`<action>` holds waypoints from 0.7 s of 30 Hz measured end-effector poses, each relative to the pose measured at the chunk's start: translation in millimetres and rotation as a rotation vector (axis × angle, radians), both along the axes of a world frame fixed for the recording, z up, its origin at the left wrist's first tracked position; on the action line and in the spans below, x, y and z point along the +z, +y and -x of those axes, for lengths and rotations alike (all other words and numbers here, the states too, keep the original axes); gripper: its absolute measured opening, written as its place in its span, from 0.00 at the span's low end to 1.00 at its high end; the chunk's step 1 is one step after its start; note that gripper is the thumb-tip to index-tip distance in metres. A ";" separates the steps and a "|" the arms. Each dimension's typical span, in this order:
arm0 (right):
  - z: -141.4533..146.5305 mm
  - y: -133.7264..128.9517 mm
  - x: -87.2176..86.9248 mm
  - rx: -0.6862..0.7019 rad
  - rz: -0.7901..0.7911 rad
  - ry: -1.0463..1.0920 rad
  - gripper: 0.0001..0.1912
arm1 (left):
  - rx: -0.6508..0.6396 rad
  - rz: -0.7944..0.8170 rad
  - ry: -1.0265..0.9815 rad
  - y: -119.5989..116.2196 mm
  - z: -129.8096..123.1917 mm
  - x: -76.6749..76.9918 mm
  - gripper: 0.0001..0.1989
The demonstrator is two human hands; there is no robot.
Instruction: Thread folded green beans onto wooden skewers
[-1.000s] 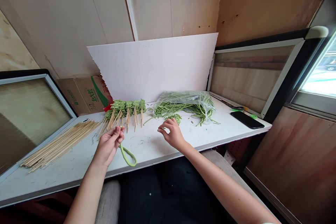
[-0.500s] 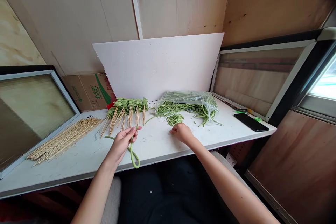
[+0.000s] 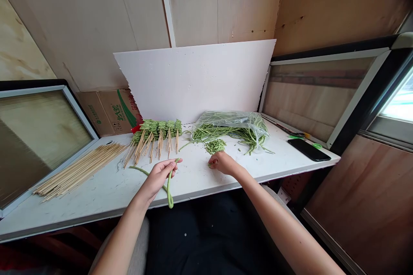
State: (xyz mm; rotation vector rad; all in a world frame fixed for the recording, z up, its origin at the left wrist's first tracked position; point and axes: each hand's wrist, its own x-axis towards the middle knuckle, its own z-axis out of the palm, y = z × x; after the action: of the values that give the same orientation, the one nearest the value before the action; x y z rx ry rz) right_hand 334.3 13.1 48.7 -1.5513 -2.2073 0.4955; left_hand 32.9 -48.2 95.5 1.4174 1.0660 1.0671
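Observation:
A long green bean [image 3: 170, 193] is pinched between the thumb and fingers of my left hand [image 3: 163, 172]. It loops down past the table's front edge, and its other end lies on the table to the left. My right hand [image 3: 222, 163] is closed low over the table, just in front of a small pile of short bean pieces [image 3: 215, 146]. A speck of green shows at its fingertips, too small to make out. Behind my left hand lie several skewers threaded with folded beans [image 3: 161, 128], their bare sticks pointing towards me.
Loose bamboo skewers [image 3: 80, 169] are spread on the white table [image 3: 106, 189] at the left. A clear plastic bag [image 3: 232, 118] of long beans lies at the back, before a white board [image 3: 200, 81]. A black phone [image 3: 309, 150] rests at the right; a cardboard box [image 3: 109, 111] stands behind.
My left hand has moved right, towards my right hand, carrying the bean with it. My right hand has stayed nearly in place, and a green speck now shows at its fingertips.

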 end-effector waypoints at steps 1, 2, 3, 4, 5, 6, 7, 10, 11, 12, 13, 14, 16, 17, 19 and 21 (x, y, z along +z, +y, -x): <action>-0.1 -0.2 0.2 0.010 -0.010 0.000 0.09 | -0.004 0.001 0.005 -0.3 -0.2 -0.1 0.21; -0.1 -0.6 0.5 0.017 -0.017 0.000 0.08 | -0.010 0.003 0.008 -0.5 -0.4 -0.3 0.21; 0.1 -1.4 0.7 0.021 -0.023 -0.003 0.08 | -0.019 0.004 0.009 -0.7 -0.6 -0.8 0.20; 0.5 -2.3 0.6 0.021 -0.031 -0.006 0.08 | -0.027 0.003 0.009 -0.7 -0.9 -1.4 0.20; 1.0 -3.1 0.4 0.016 -0.045 -0.008 0.09 | -0.035 0.001 0.010 -0.7 -1.2 -2.0 0.20; 1.6 -3.7 -0.1 0.008 -0.067 -0.006 0.10 | -0.042 0.001 0.013 -0.5 -1.5 -2.6 0.20; 2.1 -3.8 -0.5 0.000 -0.095 0.000 0.10 | -0.047 0.001 0.015 -0.3 -1.9 -3.2 0.20; 1.6 2.9 0.9 -0.041 -0.189 0.035 0.10 | -0.050 0.010 0.010 0.4 -1.7 -3.6 0.21; 0.8 8.4 3.2 -0.070 -0.213 0.043 0.11 | -0.049 0.014 0.004 0.6 -1.1 -3.2 0.21; 0.1 15.8 6.7 -0.107 -0.231 0.045 0.13 | -0.047 0.017 -0.003 0.8 -0.2 -2.6 0.21; -0.4 25.1 11.2 -0.146 -0.240 0.037 0.15 | -0.044 0.019 -0.010 1.0 1.0 -1.9 0.22; -0.4 36.0 16.6 -0.185 -0.243 0.020 0.16 | -0.040 0.020 -0.018 1.2 2.4 -1.1 0.21; 1.4 61.5 27.9 -0.206 -0.205 -0.071 0.18 | -0.027 0.020 -0.040 1.8 5.1 -0.1 0.21; 3.2 75.2 32.8 -0.188 -0.181 -0.137 0.19 | -0.020 0.018 -0.052 2.3 6.3 0.1 0.20; 7.8 101.8 39.4 -0.159 -0.150 -0.197 0.21 | -0.011 0.015 -0.071 3.6 8.2 -0.4 0.19; 12.3 124.8 41.1 -0.118 -0.117 -0.269 0.19 | -0.002 0.012 -0.079 5.5 9.8 -1.9 0.19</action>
State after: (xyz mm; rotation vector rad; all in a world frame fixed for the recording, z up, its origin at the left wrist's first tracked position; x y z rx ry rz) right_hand 322.0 137.9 89.8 -1.7587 -2.2722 0.1251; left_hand 23.1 -42.7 93.6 1.3554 1.0126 1.1045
